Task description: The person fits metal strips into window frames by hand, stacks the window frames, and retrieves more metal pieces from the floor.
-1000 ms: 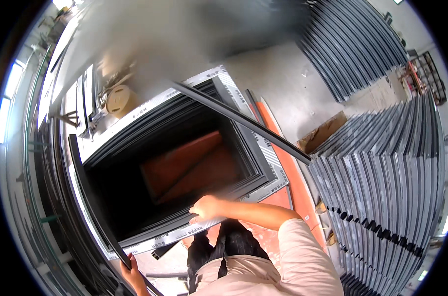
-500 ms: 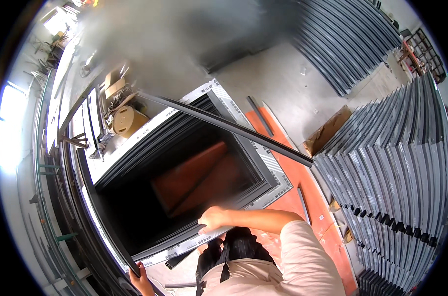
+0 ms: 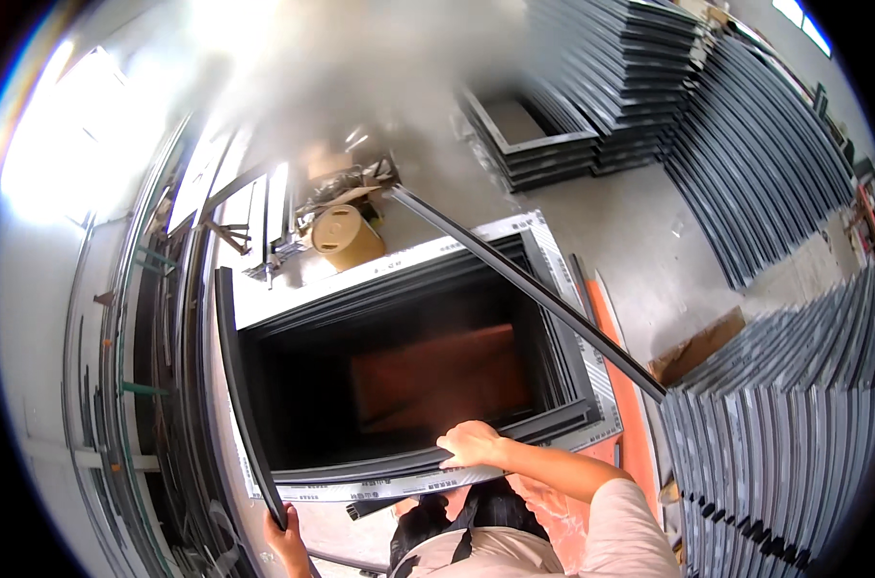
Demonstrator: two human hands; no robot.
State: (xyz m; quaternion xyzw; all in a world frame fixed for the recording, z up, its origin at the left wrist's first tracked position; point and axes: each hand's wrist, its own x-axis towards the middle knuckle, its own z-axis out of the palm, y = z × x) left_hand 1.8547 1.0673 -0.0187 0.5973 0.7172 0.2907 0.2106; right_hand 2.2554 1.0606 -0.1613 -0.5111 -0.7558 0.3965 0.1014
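Note:
A stack of dark rectangular frames [image 3: 379, 480], the top one edged with pale printed film, stands before me. Through its opening an orange-red surface shows below. My right hand [image 3: 471, 444] rests at the near rim, fingers curled on the dark edge. At the near left corner my left hand [image 3: 285, 541] is closed round the lower end of a long dark profile strip [image 3: 235, 371], which runs along the left side of the stack. Another long dark bar [image 3: 543, 297] lies slantwise across the right part of the stack, reaching past it at both ends.
Several stacked grey profiles and frames [image 3: 774, 453] stand at the right, with more stacks [image 3: 745, 154] behind. A brown cardboard piece [image 3: 697, 345] leans there. A yellowish bucket [image 3: 346, 237] stands beyond the far edge. Long profiles [image 3: 158, 405] line the left. An orange sheet [image 3: 632, 409] covers floor.
The view has swung, so the stack sits lower and more level in the picture. Both hands keep about the same places on the strip and the near rim.

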